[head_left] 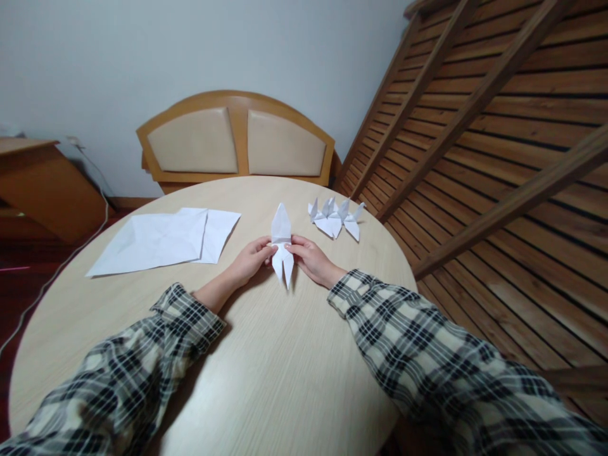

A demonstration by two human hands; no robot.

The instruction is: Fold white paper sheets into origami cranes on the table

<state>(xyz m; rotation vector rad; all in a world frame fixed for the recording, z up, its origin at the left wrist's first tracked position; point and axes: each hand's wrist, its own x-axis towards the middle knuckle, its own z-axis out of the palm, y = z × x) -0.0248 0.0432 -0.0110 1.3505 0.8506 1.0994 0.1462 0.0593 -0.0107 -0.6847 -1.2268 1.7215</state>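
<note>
"At the far half of the table (285,380), what are you pinching?"

"I am pinching a white origami piece (282,244) at its narrow waist. My left hand (249,263) is gripping one edge and my right hand (311,259) the other. Each grip is closed on the paper between thumb and fingertips, with nothing else in it."

"Why flat, and why from both sides?"

"It is lying flat, with its broad point facing away and two thin tips facing me. I reckon the hard top is backing the crease, and the two grips are stopping any twist."

"And your arms?"

"Both are reaching forward in checked sleeves (142,373), wrists angling inward so the hands are meeting at the piece. Blank paper sheets (161,240) are lying well apart on my left. Folded paper cranes (337,218) are sitting near my right hand, clear of my fingers."
</note>
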